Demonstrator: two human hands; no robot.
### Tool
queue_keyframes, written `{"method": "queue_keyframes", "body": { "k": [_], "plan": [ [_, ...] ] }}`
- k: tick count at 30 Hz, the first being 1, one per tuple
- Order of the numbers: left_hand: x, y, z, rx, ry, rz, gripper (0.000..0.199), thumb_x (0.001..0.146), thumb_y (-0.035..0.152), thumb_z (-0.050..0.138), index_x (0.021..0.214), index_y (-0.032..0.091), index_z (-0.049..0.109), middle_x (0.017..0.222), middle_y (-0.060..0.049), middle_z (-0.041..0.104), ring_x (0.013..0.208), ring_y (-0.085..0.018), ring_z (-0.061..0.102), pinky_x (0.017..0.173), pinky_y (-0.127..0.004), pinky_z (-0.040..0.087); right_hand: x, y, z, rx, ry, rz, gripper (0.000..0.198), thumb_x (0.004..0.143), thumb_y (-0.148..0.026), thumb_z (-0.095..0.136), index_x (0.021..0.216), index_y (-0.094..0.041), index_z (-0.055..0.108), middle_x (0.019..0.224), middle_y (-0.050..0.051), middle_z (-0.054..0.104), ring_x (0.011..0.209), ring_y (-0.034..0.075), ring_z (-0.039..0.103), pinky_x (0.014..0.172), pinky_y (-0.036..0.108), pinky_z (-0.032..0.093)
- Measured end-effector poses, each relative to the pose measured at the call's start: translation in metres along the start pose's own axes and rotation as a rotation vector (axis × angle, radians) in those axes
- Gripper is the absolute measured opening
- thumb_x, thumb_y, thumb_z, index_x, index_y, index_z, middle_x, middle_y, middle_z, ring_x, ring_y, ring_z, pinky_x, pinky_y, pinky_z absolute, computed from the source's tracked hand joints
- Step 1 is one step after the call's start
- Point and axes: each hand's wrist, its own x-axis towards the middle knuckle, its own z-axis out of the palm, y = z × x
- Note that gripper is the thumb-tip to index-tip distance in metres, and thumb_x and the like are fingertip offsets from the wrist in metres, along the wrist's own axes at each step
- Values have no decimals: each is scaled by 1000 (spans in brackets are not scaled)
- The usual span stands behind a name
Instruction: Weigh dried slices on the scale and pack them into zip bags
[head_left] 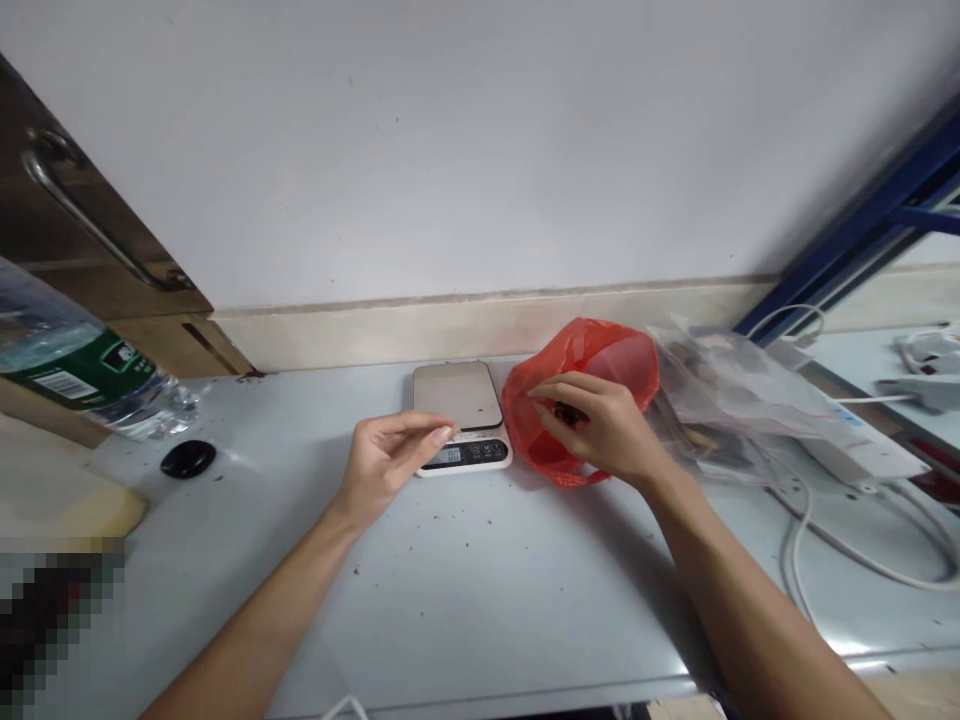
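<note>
A small white kitchen scale [454, 392] lies on the table against the wall, its display reading about 0.0. My left hand [390, 455] is at the scale's front left corner, thumb and forefinger pinched together; anything between them is too small to make out. Right of the scale stands a red plastic bag [544, 450] with its mouth open and dark bits inside. Over that opening is my right hand [600, 415], its thumb and fingertips brought together in a pinch. What it holds, if anything, I cannot make out.
At left, a large water bottle [82, 375] lies tilted near a black round lid [188, 459]. Clear plastic bags [720, 390], a white power strip [862, 455] and cables crowd the right. Dark crumbs dot the table [480, 600]. A blue metal frame [847, 220] rises at far right.
</note>
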Motion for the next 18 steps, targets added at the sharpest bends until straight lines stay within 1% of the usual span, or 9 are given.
{"method": "queue_keyframes", "body": {
  "k": [5, 9, 13, 18],
  "plan": [
    [0, 3, 1, -111, -8, -62, 8, 67, 20, 88, 69, 26, 84, 68, -1, 79, 65, -11, 70, 63, -15, 55, 2, -2, 1, -18, 9, -34, 20, 93, -11, 57, 92, -18, 75, 87, 8, 80, 69, 18, 74, 59, 27, 59],
    [1, 7, 3, -154, 1, -101, 9, 63, 22, 91, 65, 25, 82, 65, -1, 77, 62, -11, 67, 61, -17, 53, 1, -2, 1, -15, -12, -16, 21, 93, -12, 56, 92, -20, 75, 87, 8, 80, 70, 18, 74, 60, 28, 59],
    [1, 10, 3, -154, 4, -101, 9, 61, 21, 89, 61, 25, 81, 62, -1, 74, 61, -12, 65, 58, -20, 52, 0, -1, 0, -8, -22, 0, 22, 93, -14, 55, 93, -21, 76, 89, 7, 81, 72, 18, 74, 61, 28, 59],
    [2, 10, 1, -136, 4, -81, 8, 60, 21, 86, 60, 25, 79, 60, -2, 72, 62, -16, 65, 59, -25, 52, 1, -2, -1, -10, -11, 2, 21, 93, -14, 56, 92, -21, 76, 89, 8, 81, 70, 18, 74, 59, 27, 59]
  ]
}}
